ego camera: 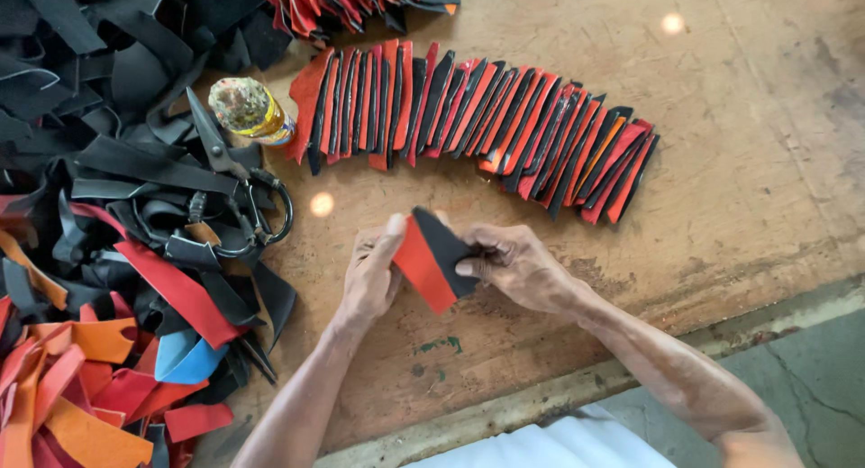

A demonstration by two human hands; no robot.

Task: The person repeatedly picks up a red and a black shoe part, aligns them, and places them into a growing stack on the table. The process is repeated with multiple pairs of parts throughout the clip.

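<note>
My left hand (371, 272) and my right hand (514, 263) together hold a small piece made of a red strip and a black strip (432, 256) joined side by side, just above the wooden table (739, 144). The left thumb presses the red side. Fingers of the right hand pinch the black side. Beyond the hands lies a long overlapping row of similar red and black pieces (478, 117).
A heap of black, red, orange and blue scraps (108, 279) fills the left side. Black-handled scissors (230, 175) and a small capped bottle (250, 110) lie at its edge. More red and black pieces (360, 0) sit at the top. The table's front edge runs below my arms.
</note>
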